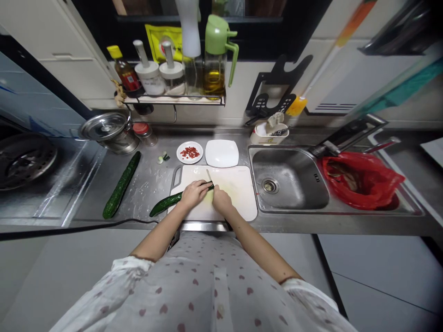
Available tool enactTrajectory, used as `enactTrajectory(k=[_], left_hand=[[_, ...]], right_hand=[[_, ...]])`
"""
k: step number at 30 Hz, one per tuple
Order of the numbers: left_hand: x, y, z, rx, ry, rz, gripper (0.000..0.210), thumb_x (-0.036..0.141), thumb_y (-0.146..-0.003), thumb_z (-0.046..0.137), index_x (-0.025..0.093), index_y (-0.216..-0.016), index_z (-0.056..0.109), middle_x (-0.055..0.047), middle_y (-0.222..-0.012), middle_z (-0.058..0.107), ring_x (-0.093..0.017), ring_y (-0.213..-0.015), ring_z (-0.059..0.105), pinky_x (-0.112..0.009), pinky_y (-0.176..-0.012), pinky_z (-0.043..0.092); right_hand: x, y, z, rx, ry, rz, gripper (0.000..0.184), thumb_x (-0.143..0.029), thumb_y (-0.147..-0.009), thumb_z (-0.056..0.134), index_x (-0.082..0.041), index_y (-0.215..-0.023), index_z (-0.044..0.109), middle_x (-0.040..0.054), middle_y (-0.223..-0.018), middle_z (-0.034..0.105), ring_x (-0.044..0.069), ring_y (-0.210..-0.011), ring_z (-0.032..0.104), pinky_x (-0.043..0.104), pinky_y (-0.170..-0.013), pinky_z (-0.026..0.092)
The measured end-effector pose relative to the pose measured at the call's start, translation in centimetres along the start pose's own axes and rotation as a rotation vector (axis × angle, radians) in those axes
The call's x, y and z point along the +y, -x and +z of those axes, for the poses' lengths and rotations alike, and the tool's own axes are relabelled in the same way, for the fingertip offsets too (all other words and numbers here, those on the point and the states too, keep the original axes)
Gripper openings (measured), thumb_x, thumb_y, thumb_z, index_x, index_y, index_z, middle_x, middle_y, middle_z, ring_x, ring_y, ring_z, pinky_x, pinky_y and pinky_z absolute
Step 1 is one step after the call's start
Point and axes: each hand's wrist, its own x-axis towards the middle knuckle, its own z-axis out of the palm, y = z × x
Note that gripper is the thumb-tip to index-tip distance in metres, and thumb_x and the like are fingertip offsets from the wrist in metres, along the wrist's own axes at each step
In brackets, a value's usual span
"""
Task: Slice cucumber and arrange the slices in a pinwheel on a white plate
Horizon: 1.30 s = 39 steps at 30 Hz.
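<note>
On the white cutting board (238, 193) lies a dark green cucumber (166, 203), its left end jutting past the board's edge. My left hand (194, 193) is closed over it near its right end. My right hand (222, 201) is closed around a knife (208, 174), whose narrow blade stands at the cucumber's right end; the handle is hidden in my fingers. A second, whole cucumber (122, 185) rests on the steel counter to the left. Small green cut ends (163, 157) lie behind the board.
Behind the board stand a small plate (180, 154) with chopped red pieces and a white square plate (222, 153). At right is a sink (290, 180) with a red plastic bag (363, 184). A lidded pot (109, 131) and red-capped jar (145, 134) stand back left, below a bottle shelf (176, 99).
</note>
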Motion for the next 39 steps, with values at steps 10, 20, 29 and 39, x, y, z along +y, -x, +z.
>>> enactTrajectory(k=[10,20,29,39], left_hand=[[0.0,0.0,-0.1,-0.005,0.006,-0.010,0.034,0.030,-0.094,0.048,0.030,-0.124,0.064,-0.004,-0.116,0.064,-0.018,-0.103,0.059,-0.032,-0.091,0.050],[0.3,0.0,-0.3,-0.013,0.002,-0.029,0.034,0.030,-0.094,0.048,0.030,-0.124,0.064,-0.003,-0.118,0.064,-0.018,-0.104,0.059,-0.033,-0.091,0.050],[0.3,-0.1,-0.4,-0.029,-0.004,-0.032,0.035,0.030,-0.094,0.046,0.031,-0.125,0.063,-0.003,-0.119,0.064,-0.018,-0.104,0.060,-0.032,-0.091,0.050],[1.0,-0.3,-1.0,-0.084,-0.021,-0.082,0.036,0.030,-0.094,0.045,0.032,-0.125,0.063,-0.002,-0.119,0.064,-0.018,-0.103,0.061,-0.030,-0.088,0.051]], right_hand=[[-0.2,0.1,-0.1,0.002,0.003,0.006,0.037,-0.005,-0.089,0.038,-0.012,-0.125,0.040,0.0165,-0.108,0.066,0.023,-0.104,0.064,0.028,-0.078,0.046],[1.0,1.9,1.2,-0.019,0.034,0.028,0.032,-0.006,-0.087,0.041,-0.014,-0.119,0.041,0.0159,-0.104,0.066,0.024,-0.100,0.065,0.028,-0.074,0.044],[2.0,3.5,2.3,-0.009,0.033,0.032,0.033,-0.005,-0.086,0.040,-0.013,-0.118,0.042,0.0167,-0.101,0.066,0.025,-0.097,0.065,0.029,-0.072,0.043],[3.9,4.0,1.9,0.024,0.027,-0.016,0.025,-0.008,-0.090,0.035,-0.012,-0.113,0.046,0.0160,-0.097,0.067,0.024,-0.091,0.065,0.028,-0.069,0.039]])
